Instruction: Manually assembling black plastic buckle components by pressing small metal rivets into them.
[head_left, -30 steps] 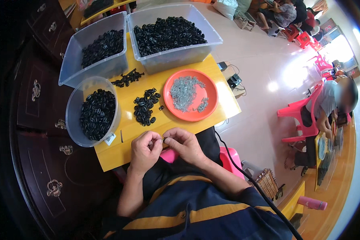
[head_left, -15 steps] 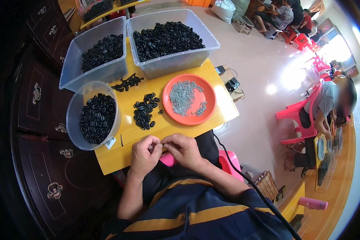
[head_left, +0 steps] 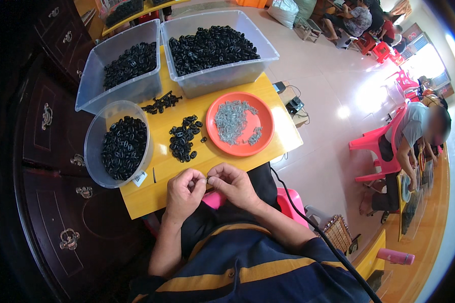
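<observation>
My left hand [head_left: 185, 194] and my right hand [head_left: 233, 185] meet fingertip to fingertip over the near edge of the yellow table [head_left: 159, 199]. Both are closed in a pinch around a small dark piece [head_left: 208, 179], mostly hidden by the fingers. Beyond them lies a loose pile of black oval plastic pieces [head_left: 183, 140], one of them apart to its right. A round orange-red tray [head_left: 262, 146] to the right holds many small clear, shiny pieces [head_left: 231, 121]. Farther back is a small heap of black stem-like parts [head_left: 162, 103].
Two clear bins [head_left: 227, 78] [head_left: 88, 103] and a round clear tub [head_left: 92, 161], all holding black pieces, stand on the table. A thin dark rod [head_left: 154, 174] lies near the tub. Dark drawers [head_left: 60, 222] flank the left. At right, a person sits on a pink chair [head_left: 371, 146].
My hands stay pinched together; the right fingers have shifted slightly around the small piece. The seated person at right has moved their arms.
</observation>
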Demonstrator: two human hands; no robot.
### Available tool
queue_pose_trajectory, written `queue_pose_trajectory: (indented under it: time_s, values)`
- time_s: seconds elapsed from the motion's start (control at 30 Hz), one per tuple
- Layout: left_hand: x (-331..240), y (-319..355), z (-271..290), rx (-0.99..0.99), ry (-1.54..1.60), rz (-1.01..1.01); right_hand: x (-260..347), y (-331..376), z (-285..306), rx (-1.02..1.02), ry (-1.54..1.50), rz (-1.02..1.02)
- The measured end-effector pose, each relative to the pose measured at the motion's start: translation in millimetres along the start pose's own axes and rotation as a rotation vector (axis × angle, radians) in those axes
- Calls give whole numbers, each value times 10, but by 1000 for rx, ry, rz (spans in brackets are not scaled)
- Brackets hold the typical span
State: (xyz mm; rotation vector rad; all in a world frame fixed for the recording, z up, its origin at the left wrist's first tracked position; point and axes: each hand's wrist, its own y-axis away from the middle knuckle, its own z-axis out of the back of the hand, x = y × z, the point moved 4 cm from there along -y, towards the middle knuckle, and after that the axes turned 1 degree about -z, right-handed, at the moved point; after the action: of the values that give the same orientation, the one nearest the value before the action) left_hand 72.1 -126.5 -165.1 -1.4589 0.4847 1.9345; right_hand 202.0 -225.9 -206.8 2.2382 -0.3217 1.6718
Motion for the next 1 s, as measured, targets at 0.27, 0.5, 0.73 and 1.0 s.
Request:
queue_pose_trajectory:
  time_s: [0.27,0.5,0.73,1.0]
  values:
    - [-3,-1,-15,0,-5,-1,-14,17,12,15,48,-25]
    - [66,7,-3,1,10,9,-19,-7,-1,24,117,-31]
    - [91,-5,-2,13,-3,9,-49,-14,3,40,102,-61]
    - [80,-19,-10,15,-26,12,-71,-16,10,51,90,-70]
